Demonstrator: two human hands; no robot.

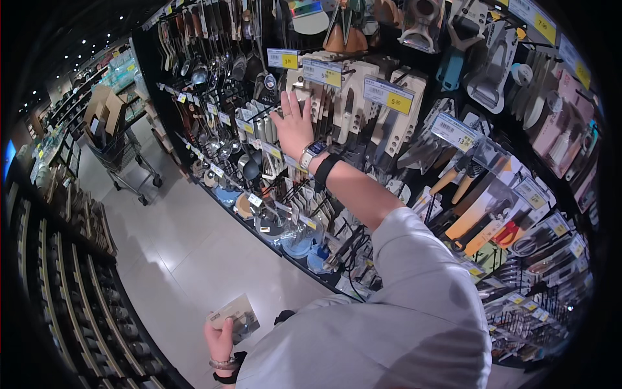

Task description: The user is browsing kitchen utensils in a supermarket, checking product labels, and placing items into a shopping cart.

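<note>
My left hand [220, 340] is low in the picture, over the floor, and grips a flat card package [243, 311] by its near edge, thumb on top. What the package contains is too unclear to tell. My right hand [294, 127] reaches out to the hanging display with fingers spread, a watch [313, 153] on its wrist. Nothing shows in its grasp, and I cannot tell whether the fingertips touch the goods. Just right of it hang carded paring knives [346, 112], and behind its fingers are pale carded packages [318, 104]. White-handled utensils [265, 129] hang to its left.
Price labels [322, 72] stick out along the hook rows. Ladles and spoons [200, 73] hang farther left; peelers [491, 73] and scissors [508, 233] are at the right. Down the tiled aisle [189, 253] stands a shopping cart [121, 153] with cardboard boxes. Another shelf [73, 291] lines the left side.
</note>
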